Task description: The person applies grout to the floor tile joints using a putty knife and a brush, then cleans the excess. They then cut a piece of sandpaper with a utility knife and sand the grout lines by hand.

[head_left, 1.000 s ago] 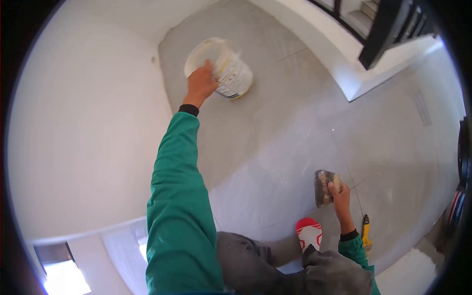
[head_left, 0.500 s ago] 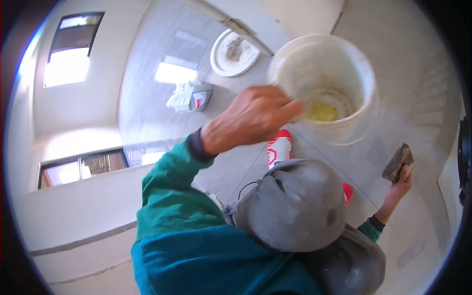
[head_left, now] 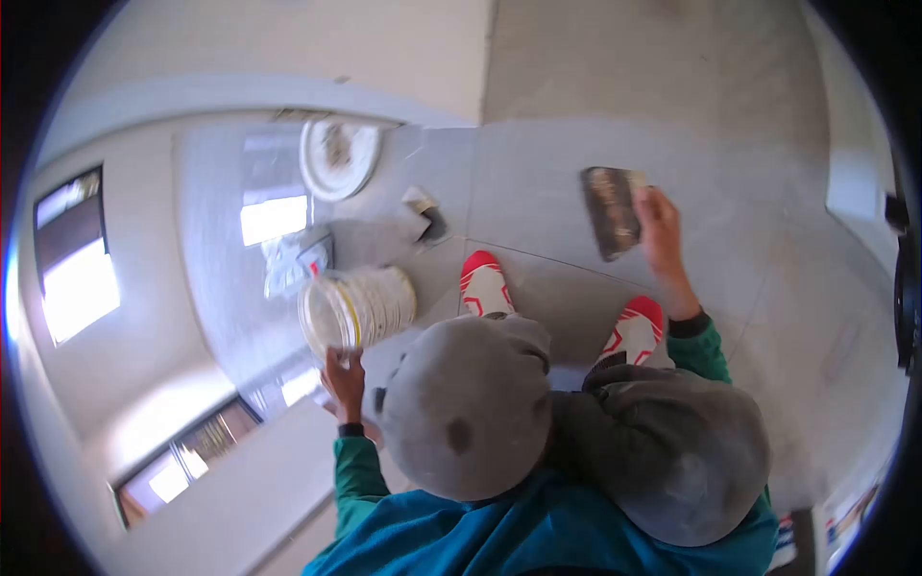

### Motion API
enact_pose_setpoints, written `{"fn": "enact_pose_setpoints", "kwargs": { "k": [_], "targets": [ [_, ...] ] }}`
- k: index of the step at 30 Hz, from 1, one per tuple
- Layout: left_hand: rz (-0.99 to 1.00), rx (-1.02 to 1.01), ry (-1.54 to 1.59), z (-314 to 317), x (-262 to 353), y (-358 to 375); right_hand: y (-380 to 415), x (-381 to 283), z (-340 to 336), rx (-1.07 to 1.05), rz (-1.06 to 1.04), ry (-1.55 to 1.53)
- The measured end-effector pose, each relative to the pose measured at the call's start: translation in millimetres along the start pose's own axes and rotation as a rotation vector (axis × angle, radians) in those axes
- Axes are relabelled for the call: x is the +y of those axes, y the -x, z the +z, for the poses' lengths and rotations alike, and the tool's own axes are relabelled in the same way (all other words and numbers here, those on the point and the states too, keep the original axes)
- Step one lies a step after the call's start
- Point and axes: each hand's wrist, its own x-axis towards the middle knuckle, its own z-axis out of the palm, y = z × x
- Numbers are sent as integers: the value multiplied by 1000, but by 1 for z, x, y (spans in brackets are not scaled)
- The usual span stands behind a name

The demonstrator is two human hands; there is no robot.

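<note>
Covering most of the view, the grey tiled floor spreads under the person, and pale walls with bright windows stand at the left side. Next in size are the two knees in grey trousers, and the teal sleeves come out beside them. Two red and white shoes stand on the tiles, just in front of the knees. The white plastic bucket is at the left of the shoes, tipped on its side, with its open mouth turned to the left. The left hand grips the bucket at its rim, the fingers closed around the edge. Farther away on the floor lies a round white lid, dirty in the middle, and a small piece of debris is near it. The right hand is raised over the tiles, well apart from the bucket, and its fingers clench the handle of a putty knife, whose wide blade is covered with dried grey material.
</note>
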Motion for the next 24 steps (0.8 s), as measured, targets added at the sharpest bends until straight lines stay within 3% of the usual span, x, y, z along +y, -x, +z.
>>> {"fn": "enact_pose_setpoints", "kwargs": {
  "k": [1,6,11,16,18,19,21,23,24],
  "targets": [
    [-155,-63,396,49,-81,4,10,-2,7,-6,51,-10],
    [49,-385,665,85,-1,-68,48,3,22,-33,142,-102],
    [145,-768,1023,129,120,-59,59,9,44,45,396,-384],
    [165,-1048,1321,132,203,-42,58,-13,66,111,423,-764],
    [183,-1133,1367,138,231,-40,61,-13,64,-232,460,-657],
    [101,-1233,1339,141,242,-39,65,-12,60,-208,459,-657],
    [11,-1355,1307,146,260,-37,76,-16,43,-177,122,-61],
    [15,-1292,1508,151,273,-38,90,-12,4,-9,-157,353],
    [-10,-1212,1440,154,266,-47,109,18,-23,98,-254,642]
  ]
}}
